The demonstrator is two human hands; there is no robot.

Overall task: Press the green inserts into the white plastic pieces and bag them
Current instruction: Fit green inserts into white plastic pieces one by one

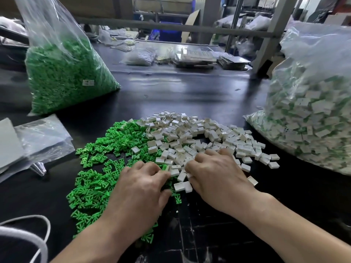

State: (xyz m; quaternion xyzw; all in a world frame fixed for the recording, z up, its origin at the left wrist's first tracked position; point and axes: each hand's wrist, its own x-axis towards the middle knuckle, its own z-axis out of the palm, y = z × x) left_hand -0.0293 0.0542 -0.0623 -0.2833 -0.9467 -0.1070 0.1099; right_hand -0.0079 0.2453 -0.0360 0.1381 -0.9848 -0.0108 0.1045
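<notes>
Fingers point(161, 172) of left hand point(140, 188) curled, tips pinching a white piece with green showing in it point(166, 168). Right hand point(218, 177) knuckles up, its fingers bent down into the white pieces; can't tell if anything is gripped. Both hands close together at the seam of two loose piles on the dark table point(190, 92): green inserts point(98, 168) left, white plastic pieces point(199, 135) right, piles overlapping in the middle. Clear bag of green inserts point(64, 73) stands far left. Big clear bag of white-and-green pieces point(311, 114) far right. Flat empty-looking bags point(41, 137) at left edge. White cord point(38, 236) bottom left.
</notes>
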